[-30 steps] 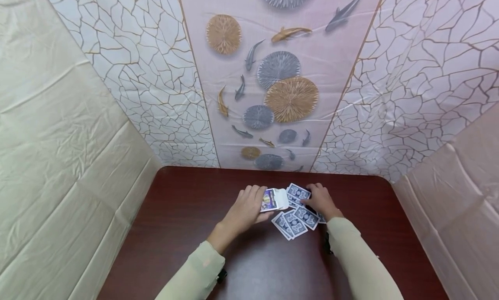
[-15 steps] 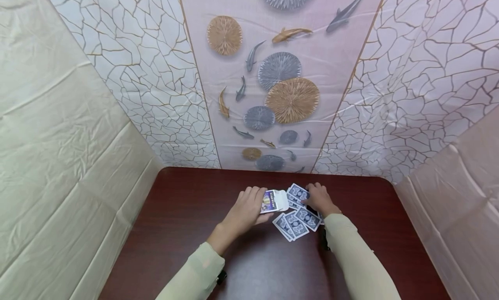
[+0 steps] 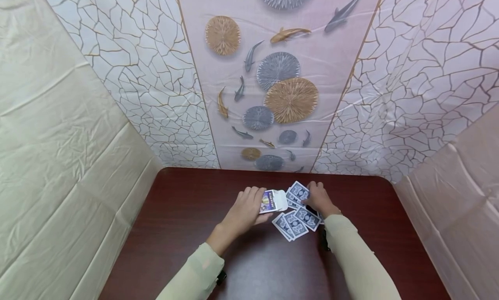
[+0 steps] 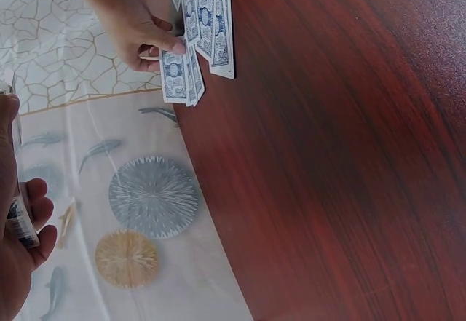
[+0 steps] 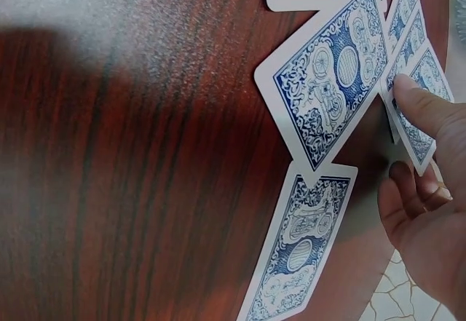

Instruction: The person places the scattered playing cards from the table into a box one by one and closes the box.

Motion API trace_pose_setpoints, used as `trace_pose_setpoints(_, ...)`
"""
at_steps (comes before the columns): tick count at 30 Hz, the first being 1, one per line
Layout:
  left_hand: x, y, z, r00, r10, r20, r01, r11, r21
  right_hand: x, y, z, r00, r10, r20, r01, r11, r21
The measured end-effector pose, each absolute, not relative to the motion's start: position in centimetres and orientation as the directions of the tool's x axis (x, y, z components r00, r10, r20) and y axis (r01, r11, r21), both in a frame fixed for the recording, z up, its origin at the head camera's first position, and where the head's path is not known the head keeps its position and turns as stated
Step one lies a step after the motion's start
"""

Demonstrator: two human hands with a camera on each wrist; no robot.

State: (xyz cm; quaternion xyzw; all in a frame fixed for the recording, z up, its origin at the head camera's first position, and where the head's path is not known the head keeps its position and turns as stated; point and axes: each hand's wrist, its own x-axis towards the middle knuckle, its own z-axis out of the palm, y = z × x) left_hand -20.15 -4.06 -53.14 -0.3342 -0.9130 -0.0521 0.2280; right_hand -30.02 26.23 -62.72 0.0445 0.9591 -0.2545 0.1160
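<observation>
My left hand (image 3: 243, 211) grips a purple and white card box (image 3: 269, 201) above the table, its white flap end pointing right towards the cards. In the left wrist view the box is mostly cut off at the edge. My right hand (image 3: 320, 199) pinches playing cards (image 5: 421, 146) at the far end of the spread, thumb on top and fingers curled beneath. Their backs are blue and white; how many it holds I cannot tell. More playing cards (image 3: 295, 224) lie face down and overlapping, nearer to me. One loose card (image 5: 302, 241) lies partly beneath another.
The dark red-brown table (image 3: 175, 256) has its far edge just beyond the cards. Behind it hangs a patterned cloth (image 3: 288, 131) with fish and round shapes. Pale fabric walls (image 3: 58, 183) close in on both sides.
The top card at my right hand has turned and shifted slightly away from me. My left hand and the box have stayed nearly still.
</observation>
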Motion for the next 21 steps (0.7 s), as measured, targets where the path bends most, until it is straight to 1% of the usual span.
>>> trace_pose_setpoints(4,-20.2,-4.1,-53.2,-0.671,0.583,0.458,0.634,0.771,-0.052,-30.1,26.3,-62.7,-0.968,-0.01,-0.25,0.127,0.842,-0.525)
trace_pose_setpoints(10,-20.2,-4.2,-53.2,-0.676,0.581,0.454,0.633,0.772,-0.046,-29.7,27.0,-62.4,-0.973,-0.067,-0.221,0.085,0.788,-0.61)
trace_pose_setpoints(15,-20.3,-4.2,-53.2,-0.674,0.578,0.461,0.638,0.769,-0.033,-29.4,28.0,-62.4,-0.976,-0.088,-0.2,0.077,0.721,-0.689)
trace_pose_setpoints(21,-20.3,-4.3,-53.3,-0.672,0.576,0.466,0.643,0.766,-0.02,-28.9,28.8,-62.1,-0.979,-0.078,-0.186,0.092,0.651,-0.753)
